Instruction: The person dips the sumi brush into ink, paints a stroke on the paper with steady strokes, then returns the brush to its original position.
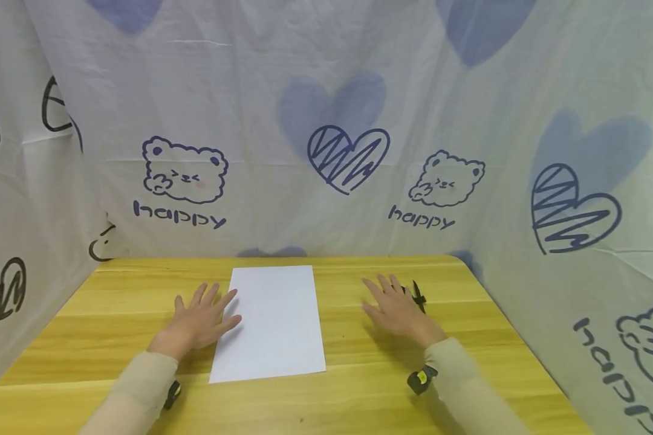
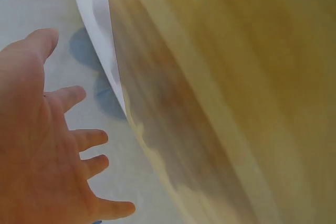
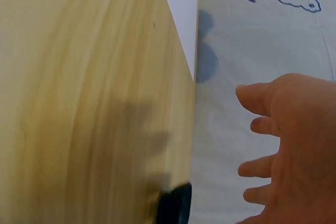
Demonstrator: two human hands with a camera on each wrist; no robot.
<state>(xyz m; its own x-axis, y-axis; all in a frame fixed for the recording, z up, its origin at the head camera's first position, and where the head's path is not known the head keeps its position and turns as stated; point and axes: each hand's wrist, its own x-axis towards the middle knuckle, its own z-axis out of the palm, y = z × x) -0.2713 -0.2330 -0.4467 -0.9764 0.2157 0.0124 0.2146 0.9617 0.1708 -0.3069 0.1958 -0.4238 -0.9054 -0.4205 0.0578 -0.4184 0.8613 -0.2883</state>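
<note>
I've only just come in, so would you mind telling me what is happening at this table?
A person has both hands spread above the wood-grain table, holding nothing. The left hand is at the left side of a blank white sheet, its fingers reaching over that edge. The right hand is to the right of the sheet, next to a small dark object that it partly hides; I can't tell what that is. The sheet lies flat on the table.

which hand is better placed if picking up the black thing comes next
Probably the right hand: in the head view it partly overlaps the black object and looks empty. The left hand also looks empty but is farther off, at the left edge of the white sheet.
</note>
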